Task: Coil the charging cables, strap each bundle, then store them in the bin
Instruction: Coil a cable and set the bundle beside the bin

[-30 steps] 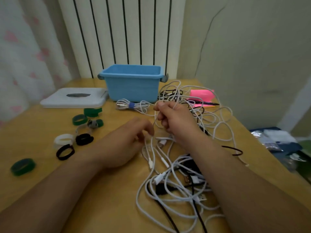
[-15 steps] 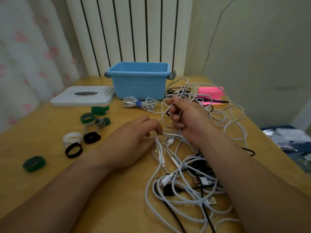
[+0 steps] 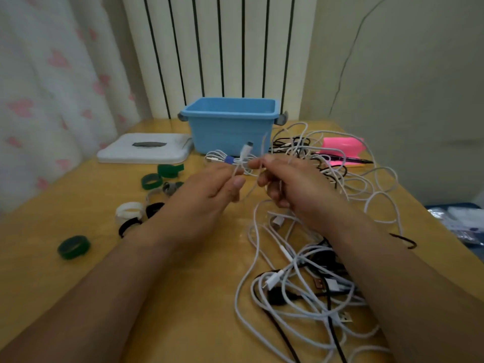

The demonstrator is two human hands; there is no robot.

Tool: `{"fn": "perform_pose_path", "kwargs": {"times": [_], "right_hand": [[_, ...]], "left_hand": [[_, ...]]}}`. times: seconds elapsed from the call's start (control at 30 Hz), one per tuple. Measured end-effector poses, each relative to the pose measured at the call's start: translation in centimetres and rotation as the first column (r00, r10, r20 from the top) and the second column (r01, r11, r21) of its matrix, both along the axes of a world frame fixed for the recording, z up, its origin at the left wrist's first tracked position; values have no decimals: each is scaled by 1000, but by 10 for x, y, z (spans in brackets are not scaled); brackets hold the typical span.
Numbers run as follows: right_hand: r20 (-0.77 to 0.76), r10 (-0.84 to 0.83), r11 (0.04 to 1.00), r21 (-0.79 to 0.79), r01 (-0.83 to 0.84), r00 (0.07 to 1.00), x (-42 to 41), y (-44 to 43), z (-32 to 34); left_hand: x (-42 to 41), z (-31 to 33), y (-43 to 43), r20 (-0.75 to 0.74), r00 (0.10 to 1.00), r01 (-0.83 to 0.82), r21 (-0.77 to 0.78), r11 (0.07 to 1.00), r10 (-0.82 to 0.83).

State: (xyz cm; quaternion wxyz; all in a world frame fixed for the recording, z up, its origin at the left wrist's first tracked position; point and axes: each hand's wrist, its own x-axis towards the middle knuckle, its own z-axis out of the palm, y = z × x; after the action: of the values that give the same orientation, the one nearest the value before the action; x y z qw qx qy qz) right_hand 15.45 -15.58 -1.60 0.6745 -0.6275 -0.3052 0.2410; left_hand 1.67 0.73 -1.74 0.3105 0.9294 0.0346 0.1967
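Both hands are raised over the wooden table [image 3: 78, 297], each pinching one white cable [image 3: 255, 189]. My left hand [image 3: 207, 195] grips it near its plug end, which sticks up toward the bin. My right hand [image 3: 296, 187] holds the cable a short way along. The cable drops into a tangle of white and black cables [image 3: 309, 284] at the lower right. A coiled white bundle with a blue strap [image 3: 228, 160] lies in front of the blue bin [image 3: 230, 124].
Several strap rolls, green [image 3: 74, 247], white [image 3: 129, 209] and black [image 3: 128, 225], lie at the left. A white flat box [image 3: 144, 150] sits left of the bin. A pink object with a pen [image 3: 343, 150] lies at the back right. A radiator stands behind the table.
Both hands have lifted off the tangle and come closer together, drawing the white cable's plug end up. The view has tilted up and shifted to the left.
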Motion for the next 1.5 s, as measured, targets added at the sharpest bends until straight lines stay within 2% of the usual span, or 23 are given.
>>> {"fn": "perform_pose_path", "kwargs": {"times": [0.1,0.2,0.3,0.4,0.47,0.53,0.57,0.63,0.7,0.73,0.8,0.87,0.9,1.03,1.07,1.1,1.17,1.23,1.3,1.33,1.37,1.47,1.5], "right_hand": [[100,91,996,-33,-88,991,-22,4,6],[258,-60,996,-50,75,964,-28,7,3],[335,-176,981,-13,191,926,-22,6,2],[409,-86,993,-43,113,908,-29,7,2],[418,-29,997,-53,56,908,-33,10,0],[447,-27,991,-104,81,894,-29,11,0],[451,-43,985,-129,113,892,-27,9,1],[417,-74,983,-121,136,906,-22,4,5],[357,-104,989,-61,134,928,-23,1,9],[367,-128,987,-47,155,921,-25,1,8],[532,-132,969,-110,223,836,-29,3,6],[715,-11,943,-226,246,699,-37,9,-1],[752,47,933,-268,239,658,-40,12,-6],[783,124,922,-317,220,609,-45,17,-10],[781,135,917,-331,221,610,-43,15,-8],[774,145,915,-342,215,616,-40,12,-5],[759,147,923,-337,189,635,-37,5,1],[745,138,930,-323,173,652,-34,-1,7],[740,140,926,-334,178,658,-31,-5,12],[740,150,916,-353,190,656,-29,-7,14],[747,161,903,-376,210,645,-27,-10,17],[831,161,858,-384,340,532,-21,-19,24],[860,127,852,-349,390,495,-19,-21,25]], "left_hand": [[3,-2,-12,-23,1000,14,-24,1000,-15],[2,-2,-22,-76,997,-5,-6,1000,5],[4,-3,-25,-40,999,-27,-274,961,17],[10,-2,-29,-9,998,46,-520,853,-60],[11,-1,-34,-19,998,44,-523,851,-63],[11,0,-32,-18,999,-38,-496,867,33],[13,0,-27,-11,996,-84,-522,849,92],[14,4,-17,-41,980,-176,-649,740,197],[12,11,-13,-88,975,-196,-765,614,202],[11,11,-13,-90,982,-172,-786,594,165],[10,9,-18,-66,994,-106,-752,651,86],[11,6,-27,-41,999,-45,-684,728,23],[12,5,-33,-26,999,-36,-676,736,25],[16,0,-33,40,971,-143,-694,705,237],[18,1,-27,61,960,-140,-739,659,273],[20,1,-20,89,956,-91,-819,567,281],[22,4,-7,192,950,125,-957,261,248],[21,8,3,256,933,260,-965,20,253],[19,11,13,241,919,275,-959,-69,310],[17,13,17,221,915,252,-967,-49,337],[15,14,21,204,911,204,-978,39,359],[10,14,21,156,923,-34,-878,478,351],[9,12,17,128,943,-79,-809,582,306]]}}
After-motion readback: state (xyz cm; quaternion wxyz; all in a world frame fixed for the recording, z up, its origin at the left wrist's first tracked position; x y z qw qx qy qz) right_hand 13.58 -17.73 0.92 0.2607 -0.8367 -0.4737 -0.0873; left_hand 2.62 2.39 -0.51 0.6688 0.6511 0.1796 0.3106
